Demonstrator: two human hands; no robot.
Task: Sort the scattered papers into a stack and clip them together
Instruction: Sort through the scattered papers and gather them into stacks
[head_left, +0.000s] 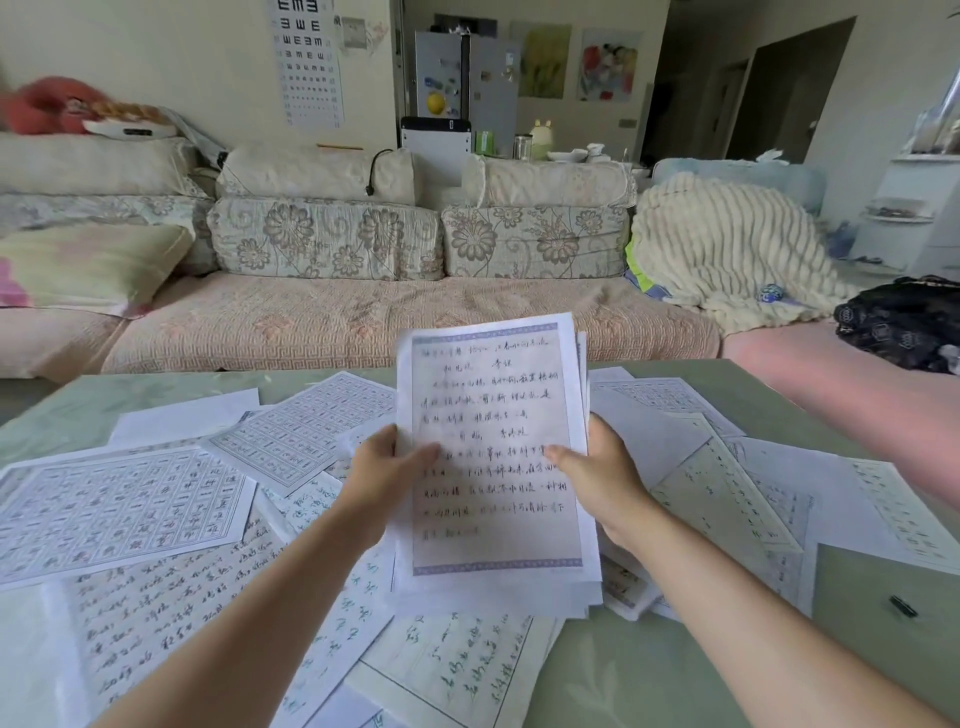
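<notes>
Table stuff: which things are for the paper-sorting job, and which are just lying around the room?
For the job:
held stack of papers
loose sheets on the table
black binder clip
left hand, right hand

Just lying about:
sofa
cream blanket
eye chart

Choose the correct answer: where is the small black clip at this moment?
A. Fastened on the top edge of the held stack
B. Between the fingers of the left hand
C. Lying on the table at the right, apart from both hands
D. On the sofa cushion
C: the black clip lies on the bare table at the right, while the left hand and right hand hold the stack of papers.
</notes>
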